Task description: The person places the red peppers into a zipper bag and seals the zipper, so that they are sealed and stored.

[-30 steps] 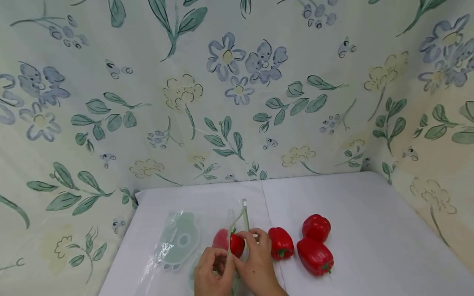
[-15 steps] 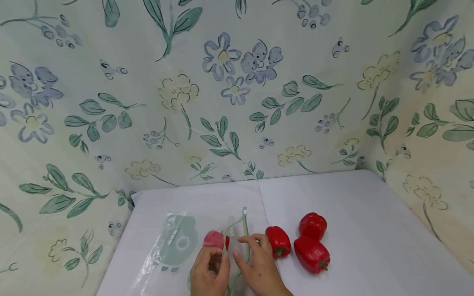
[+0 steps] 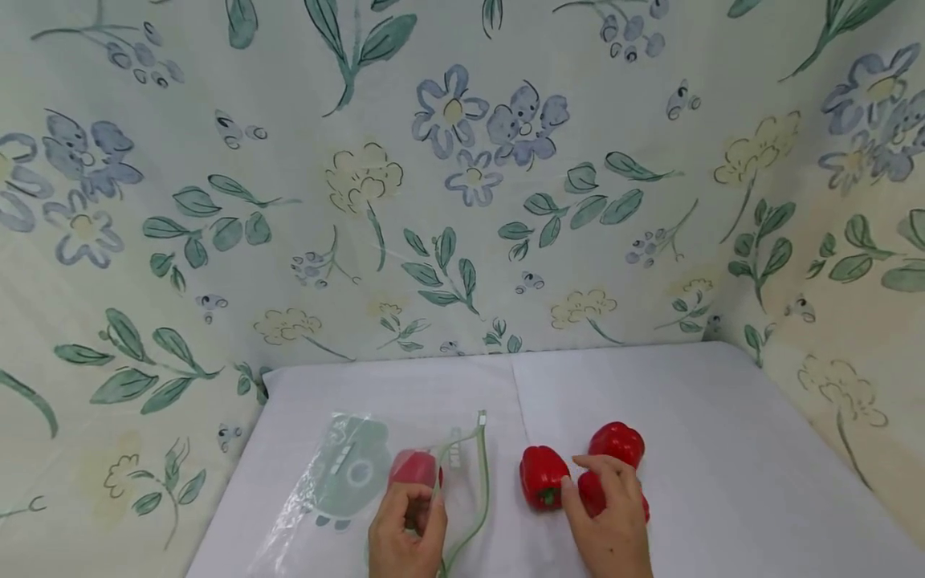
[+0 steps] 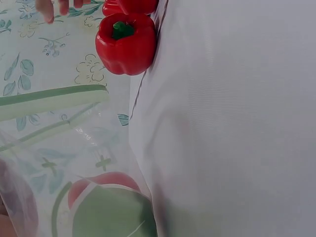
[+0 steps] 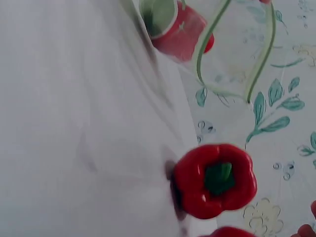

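My left hand (image 3: 406, 530) pinches the green-edged rim of a clear zip bag (image 3: 354, 466) with a green cartoon print. The bag lies on the table, its mouth spread toward the right. Inside it a red bell pepper (image 3: 413, 467) shows through the film. My right hand (image 3: 613, 522) hovers over the loose peppers, thumb and fingers spread apart. One red bell pepper (image 3: 543, 475) lies left of that hand; another pepper (image 3: 592, 491) is partly covered by it. A third pepper (image 3: 617, 441) sits behind. In the right wrist view a pepper (image 5: 215, 182) shows its green stem.
A white cloth covers the table (image 3: 694, 449). Floral fabric (image 3: 448, 241) hangs behind it and at both sides. A seam line runs from the back edge of the tabletop toward the front, between the bag and the loose peppers.
My right hand has let go of the pepper inside the bag, left the bag mouth and moved right to the loose peppers. My left hand keeps its pinch on the rim.
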Available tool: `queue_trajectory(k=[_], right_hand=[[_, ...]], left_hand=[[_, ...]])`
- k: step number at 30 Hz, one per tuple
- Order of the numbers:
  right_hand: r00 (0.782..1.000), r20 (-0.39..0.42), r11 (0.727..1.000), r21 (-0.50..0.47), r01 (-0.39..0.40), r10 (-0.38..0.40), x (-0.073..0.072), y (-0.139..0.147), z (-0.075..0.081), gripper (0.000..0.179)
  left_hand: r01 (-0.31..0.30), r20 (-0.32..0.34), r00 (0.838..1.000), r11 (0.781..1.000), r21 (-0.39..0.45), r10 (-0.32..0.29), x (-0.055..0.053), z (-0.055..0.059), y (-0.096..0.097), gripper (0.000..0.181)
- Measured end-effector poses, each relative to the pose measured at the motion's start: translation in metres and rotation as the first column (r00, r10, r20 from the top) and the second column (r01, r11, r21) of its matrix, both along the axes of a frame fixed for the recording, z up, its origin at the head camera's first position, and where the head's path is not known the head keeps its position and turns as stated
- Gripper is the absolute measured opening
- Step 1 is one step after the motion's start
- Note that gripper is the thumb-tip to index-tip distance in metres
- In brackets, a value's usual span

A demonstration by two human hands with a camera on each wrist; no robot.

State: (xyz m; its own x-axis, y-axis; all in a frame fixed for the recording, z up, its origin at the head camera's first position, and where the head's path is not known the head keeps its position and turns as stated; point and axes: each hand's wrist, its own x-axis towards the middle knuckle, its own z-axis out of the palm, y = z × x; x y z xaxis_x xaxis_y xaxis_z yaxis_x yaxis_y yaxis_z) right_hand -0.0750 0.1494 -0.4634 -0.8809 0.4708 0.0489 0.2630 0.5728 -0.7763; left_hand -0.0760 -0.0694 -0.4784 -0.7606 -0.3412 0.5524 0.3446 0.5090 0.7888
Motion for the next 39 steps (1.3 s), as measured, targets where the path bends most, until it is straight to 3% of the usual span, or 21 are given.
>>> queue_trajectory(k=[3, 7, 14, 22, 31, 39], right_hand=[[0.995, 0.027, 0.995, 0.032, 0.092, -0.093, 0.002, 0.019, -0.007, 0.066], [0.978, 0.138, 0.987, 0.029, 0.157, -0.159, 0.004, 0.038, -0.02, 0.083], [0.952, 0.257, 0.985, 0.002, 0.172, -0.167, 0.006, 0.053, -0.041, 0.103], [0.956, 0.261, 0.989, -0.031, 0.148, -0.135, 0.009, 0.056, -0.055, 0.104], [0.947, 0.301, 0.986, -0.086, 0.143, -0.111, 0.009, 0.064, -0.062, 0.115], [0.952, 0.275, 0.98, -0.109, 0.166, -0.131, 0.01, 0.066, -0.063, 0.119]], left_hand=[[-0.01, 0.028, 1.0, 1.0, 0.01, 0.01, 0.001, 0.003, 0.0, 0.034], [-0.034, 0.087, 0.996, 0.999, 0.012, 0.033, 0.002, 0.006, 0.001, 0.034], [-0.036, 0.086, 0.996, 0.999, 0.014, 0.034, 0.003, 0.007, 0.001, 0.034], [-0.037, 0.137, 0.99, 0.999, 0.029, 0.032, 0.003, 0.008, 0.001, 0.033], [-0.017, 0.035, 0.999, 1.0, 0.023, 0.017, 0.001, 0.002, -0.002, 0.035], [-0.024, 0.05, 0.998, 0.999, 0.025, 0.023, 0.002, 0.002, -0.003, 0.035]])
